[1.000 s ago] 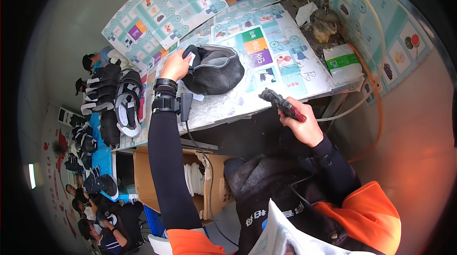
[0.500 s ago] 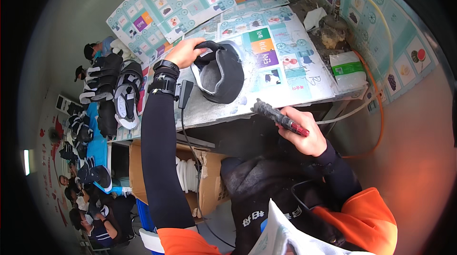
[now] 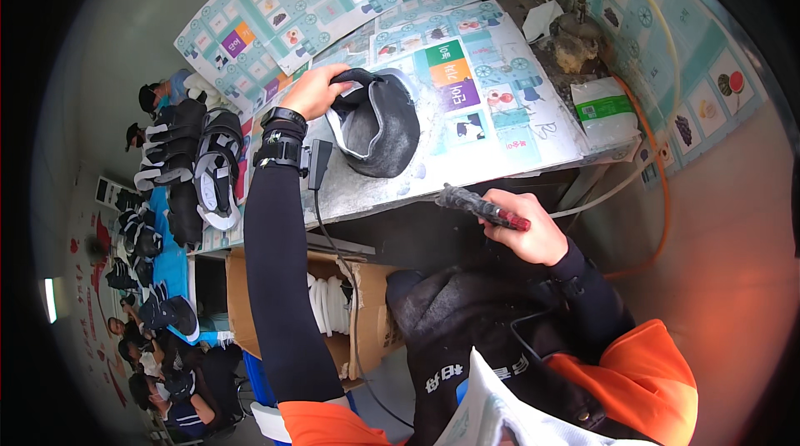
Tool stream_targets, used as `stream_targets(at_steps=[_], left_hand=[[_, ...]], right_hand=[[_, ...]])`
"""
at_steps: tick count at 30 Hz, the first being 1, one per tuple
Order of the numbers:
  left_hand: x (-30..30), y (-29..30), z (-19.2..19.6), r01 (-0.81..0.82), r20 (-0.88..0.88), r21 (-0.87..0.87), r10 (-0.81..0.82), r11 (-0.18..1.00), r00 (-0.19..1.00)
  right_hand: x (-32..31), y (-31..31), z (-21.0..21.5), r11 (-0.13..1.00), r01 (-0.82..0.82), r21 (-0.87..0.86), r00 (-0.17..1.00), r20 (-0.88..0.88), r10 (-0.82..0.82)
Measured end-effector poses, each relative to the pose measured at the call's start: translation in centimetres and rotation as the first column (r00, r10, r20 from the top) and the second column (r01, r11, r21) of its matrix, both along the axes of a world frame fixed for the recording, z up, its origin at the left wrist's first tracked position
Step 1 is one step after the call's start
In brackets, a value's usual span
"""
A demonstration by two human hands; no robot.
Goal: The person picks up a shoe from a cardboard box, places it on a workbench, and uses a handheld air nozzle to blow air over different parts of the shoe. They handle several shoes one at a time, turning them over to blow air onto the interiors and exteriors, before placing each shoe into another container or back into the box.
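Observation:
My left hand [image 3: 313,91] grips the top edge of a dark grey and black shoe [image 3: 389,139], whose wide opening with a pale lining faces me. The shoe rests on the printed sheet [image 3: 500,142] covering the worktable, and part of a light sole rim shows behind it. In my right hand [image 3: 533,231], off the table's front edge, is a grimy black spray gun [image 3: 475,204] with a red end. Its nozzle points left toward the shoe, apart from it. A pale hose [image 3: 596,201] runs off behind that hand.
Several dark shoes [image 3: 218,167] stand at the left. Below the table, a cardboard box [image 3: 242,304] holds white rolled pieces. A white and green packet [image 3: 602,109] and an orange hose [image 3: 662,196] are at the right. Other people [image 3: 179,396] sit far left.
The view has shifted slightly. My left hand keeps its hold on the shoe, which is turned slightly. The spray gun is a little lower and still in my right hand.

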State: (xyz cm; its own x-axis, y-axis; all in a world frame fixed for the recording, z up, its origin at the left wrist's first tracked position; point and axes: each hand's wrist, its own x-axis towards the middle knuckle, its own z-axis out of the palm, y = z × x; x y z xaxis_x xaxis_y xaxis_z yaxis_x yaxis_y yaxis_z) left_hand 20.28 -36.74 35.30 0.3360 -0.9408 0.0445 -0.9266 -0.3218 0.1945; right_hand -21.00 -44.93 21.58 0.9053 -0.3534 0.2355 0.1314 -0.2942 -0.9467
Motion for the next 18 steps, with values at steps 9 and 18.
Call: stream_targets(at_steps=[9,18], left_hand=[[-1.2,1.9,4.3,0.022,-0.089,-0.292,-0.05,0.956,0.995],[-2.5,1.5,2.4,-0.036,-0.025,-0.113,0.033,0.993,0.999]], right_hand=[[-0.3,-2.3,3.5,0.948,0.194,0.252,0.98,0.001,-0.201],[0.7,-2.7,3.1,0.999,0.027,0.02,0.995,0.099,-0.029]])
